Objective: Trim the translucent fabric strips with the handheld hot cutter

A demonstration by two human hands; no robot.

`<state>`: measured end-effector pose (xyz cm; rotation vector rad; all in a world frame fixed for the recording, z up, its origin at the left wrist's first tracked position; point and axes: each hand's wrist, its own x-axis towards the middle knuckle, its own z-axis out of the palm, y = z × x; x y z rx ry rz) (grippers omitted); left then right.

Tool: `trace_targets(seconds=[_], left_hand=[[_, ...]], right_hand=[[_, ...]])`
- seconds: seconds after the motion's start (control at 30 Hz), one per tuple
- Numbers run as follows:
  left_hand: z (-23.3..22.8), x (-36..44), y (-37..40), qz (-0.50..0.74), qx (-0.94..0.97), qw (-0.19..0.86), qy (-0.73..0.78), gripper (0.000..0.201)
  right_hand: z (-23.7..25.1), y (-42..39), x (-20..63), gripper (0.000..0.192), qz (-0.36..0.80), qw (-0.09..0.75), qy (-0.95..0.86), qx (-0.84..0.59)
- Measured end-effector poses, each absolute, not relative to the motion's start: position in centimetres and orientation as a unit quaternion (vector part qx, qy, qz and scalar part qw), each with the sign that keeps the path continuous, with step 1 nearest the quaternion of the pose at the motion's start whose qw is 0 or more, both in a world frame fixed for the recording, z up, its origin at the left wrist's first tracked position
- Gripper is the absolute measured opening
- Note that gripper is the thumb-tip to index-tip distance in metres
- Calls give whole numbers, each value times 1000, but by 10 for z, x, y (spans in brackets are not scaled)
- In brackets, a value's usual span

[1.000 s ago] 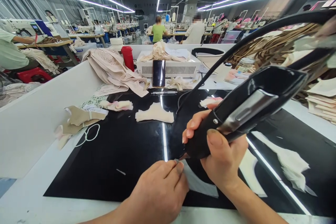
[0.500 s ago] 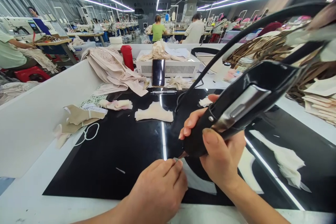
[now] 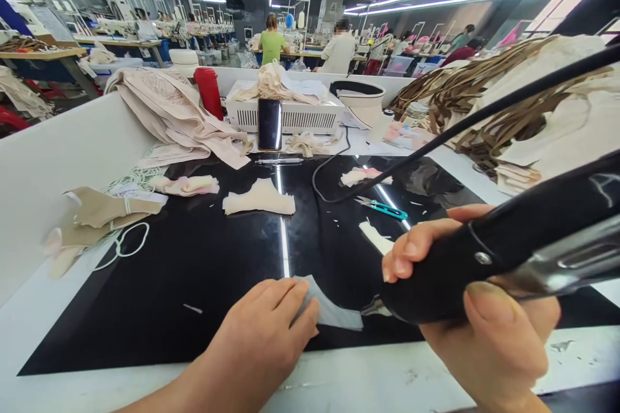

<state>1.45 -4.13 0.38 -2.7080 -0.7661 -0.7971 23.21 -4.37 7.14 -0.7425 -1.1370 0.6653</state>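
My left hand [image 3: 264, 326] rests on the near part of the black mat [image 3: 159, 310], its fingers pressed over the left end of a thin, curved whitish fabric piece [image 3: 336, 311]. The fabric's right end sticks out beyond the fingers. My right hand [image 3: 508, 335] is wrapped round a thick black corded hand tool [image 3: 436, 281] with a metal lever along its side. Its narrow metal tip is beside the fabric's right end; whether they touch, I cannot tell. A stack of cream fabric pieces [image 3: 259, 199] lies farther up the mat.
Teal thread snips [image 3: 382, 208] and cream scraps [image 3: 365, 175] lie right of centre. The tool's black cable [image 3: 455, 132] crosses above the mat. A phone [image 3: 270, 124] leans on a white vented box [image 3: 310, 117]. Beige fabric [image 3: 179, 110] and brown straps [image 3: 450, 87] are heaped at the sides.
The tool tip has moved from my left fingertips to the fabric's right end. My left hand now lies lower over the fabric. The view has shifted right, bringing the snips into sight.
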Motion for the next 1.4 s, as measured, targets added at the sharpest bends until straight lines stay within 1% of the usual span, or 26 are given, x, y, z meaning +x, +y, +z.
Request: trace_targets(seconds=[0.33,0.47,0.57,0.77,0.93,1.17,1.27,1.4], left_hand=[[6,13,-41,-256,-928,106,-250,26],[8,19,-43,-251,-942,67,-214,26],[6,24,-44,-239,-951,38,-194,28],[2,28,-40,-223,-955,21,-193,34],[3,30,-39,-205,-959,10,-195,42],[2,32,-40,-205,-958,11,-198,46],[2,31,-39,-211,-958,10,-197,45],[3,31,-39,-217,-957,10,-193,38]], right_hand=[[68,-50,232,43,310,729,-516,-327],[69,-53,229,45,317,736,-506,-320],[67,-53,227,43,326,738,-501,-312],[64,-54,226,44,332,737,-502,-308],[63,-53,227,45,327,737,-503,-312],[64,-53,227,46,332,738,-502,-306],[64,-53,228,44,332,737,-501,-309],[67,-50,231,43,316,742,-495,-322]])
